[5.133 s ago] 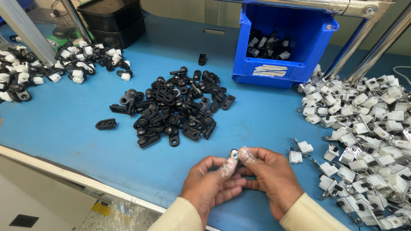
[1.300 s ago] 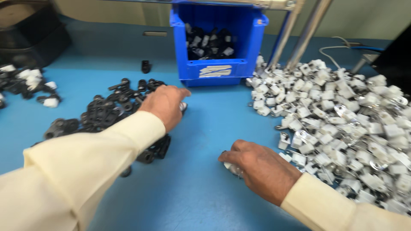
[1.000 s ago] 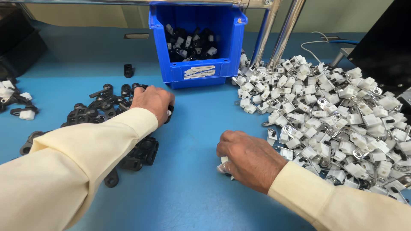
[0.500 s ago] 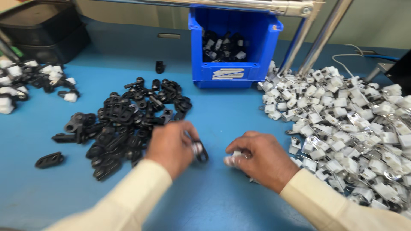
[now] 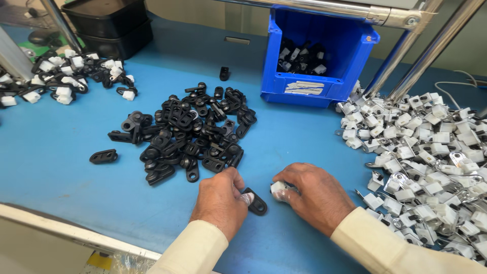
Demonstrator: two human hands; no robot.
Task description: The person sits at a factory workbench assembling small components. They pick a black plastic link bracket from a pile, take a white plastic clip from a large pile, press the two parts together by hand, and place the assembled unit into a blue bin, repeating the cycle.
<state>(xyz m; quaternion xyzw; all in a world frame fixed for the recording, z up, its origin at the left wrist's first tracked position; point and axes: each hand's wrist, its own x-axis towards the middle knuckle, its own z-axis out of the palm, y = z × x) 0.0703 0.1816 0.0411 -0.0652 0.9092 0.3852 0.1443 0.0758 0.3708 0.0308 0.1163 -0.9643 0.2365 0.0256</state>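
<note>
Two bare hands in cream sleeves are working low in the view, close together on a blue table (image 5: pixel 314 137). Left hand (image 5: pixel 220 200) is pinching a black clip (image 5: pixel 255 202) between its fingertips, the flat looped piece lying on the table just right of the thumb. Right hand (image 5: pixel 314 195) is curling palm-down around a small white part (image 5: pixel 278 188), gripping it at the fingertips, with the white part sitting just beside the black clip and nearly touching it.

Behind the left hand, a loose pile of black clips (image 5: pixel 190 134) is spreading across the middle of the table, with one stray clip (image 5: pixel 103 156) lying apart to its left and another single one (image 5: pixel 224 73) farther back. To the right, a large heap of white and metal parts (image 5: pixel 426 157) is covering the table edge, reaching almost to the right wrist. A blue bin (image 5: pixel 320 53) is standing at the back, open toward the viewer, holding joined black-and-white pieces. A smaller scatter of black-and-white pieces (image 5: pixel 66 81) is lying at the far left, in front of a black tray (image 5: pixel 109 25). Shiny metal poles (image 5: pixel 426 56) are slanting down beside the bin.
</note>
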